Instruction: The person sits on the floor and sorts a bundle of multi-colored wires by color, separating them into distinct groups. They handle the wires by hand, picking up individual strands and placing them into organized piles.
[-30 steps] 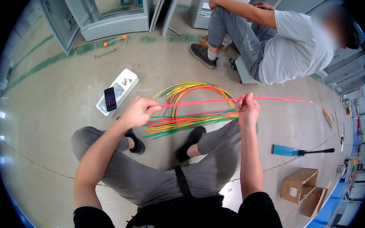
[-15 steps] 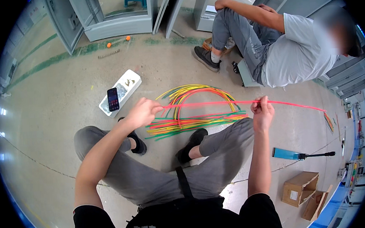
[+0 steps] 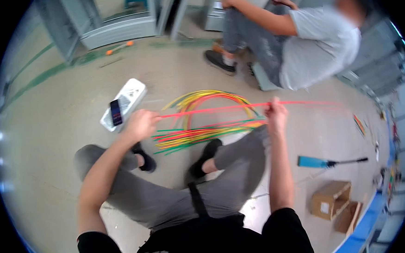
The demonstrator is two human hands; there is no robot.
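You sit on the concrete floor (image 3: 51, 149) with your legs folded, and both your hands are up in front of you with 1 red wire (image 3: 211, 110) stretched taut between them. Your left hand (image 3: 140, 124) is closed in a loose fist around the wire's left end. Your right hand (image 3: 276, 114) pinches the same wire further along, fingers shut on it, and the rest of the wire runs on past that hand to the right, blurred. Just beyond and below the stretched wire, the bundle of yellow, red and green wires (image 3: 202, 126) lies looped on the floor near your shoes. A white flat box (image 3: 127, 99) with a phone (image 3: 116, 112) on it lies beside your left hand. A blue-handled tool (image 3: 327, 162) and 2 cardboard boxes (image 3: 337, 201) lie to your right. Another person (image 3: 290, 42) in a grey shirt sits beyond the wires.
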